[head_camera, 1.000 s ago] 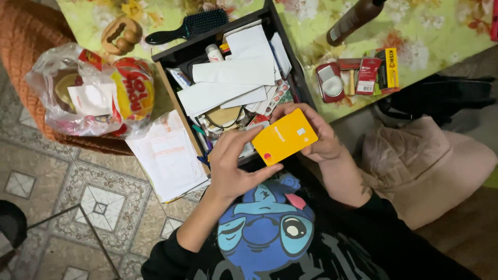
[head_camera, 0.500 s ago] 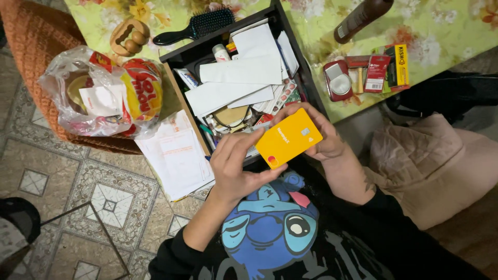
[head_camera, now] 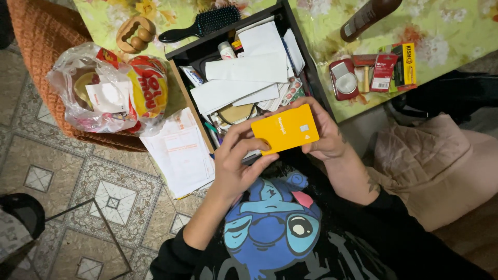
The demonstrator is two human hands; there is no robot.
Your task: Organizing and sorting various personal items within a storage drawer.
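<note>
Between the two hands, above the open drawer's near edge, a yellow card [head_camera: 285, 129] is held flat with its face turned up to the camera. The left hand [head_camera: 234, 165] is closed on the card's left end, its grip formed by fingers over the top edge and the thumb under the lower left corner. The right hand [head_camera: 322, 136] is closed on the card's right end, its fingers being wrapped behind and around the short edge. Just beyond both grips, a black drawer [head_camera: 290, 31] is seen pulled out from the bench [head_camera: 441, 21], and it is packed with white envelopes [head_camera: 246, 70], folded papers and small oddments. To the left of the left grip, a stack of printed paper sheets [head_camera: 181, 153] is laid over the drawer's side, partly above the tiled floor [head_camera: 104, 202]. Further left, a clear plastic bag [head_camera: 111, 93] with red and yellow packaging inside is rested on an orange knitted seat. Beyond the right grip, on the flowered bench cover, a small red camera [head_camera: 343, 80], red and yellow boxes [head_camera: 397, 65] and a brown bottle [head_camera: 369, 18] are set near one another. Past the drawer's far left corner, a black hairbrush [head_camera: 199, 25] and a wooden massage roller [head_camera: 136, 32] are laid close together.
</note>
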